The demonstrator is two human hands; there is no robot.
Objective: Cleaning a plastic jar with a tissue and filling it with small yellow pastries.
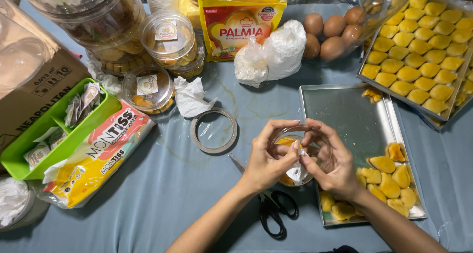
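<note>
Both my hands meet over a small clear round container with yellow cookies inside, near the table's middle. My left hand grips the container's left side and pinches a crumpled white tissue at its rim. My right hand curls around the container's right side and also touches the tissue. Just right of the hands lies a shiny metal tray with several yellow cookies at its near end.
Black-handled scissors lie below my hands and a tape ring to the left. At the back stand eggs, a white plastic bag, a yellow packet, filled jars and a full cookie tray. A tissue pack and green basket sit left.
</note>
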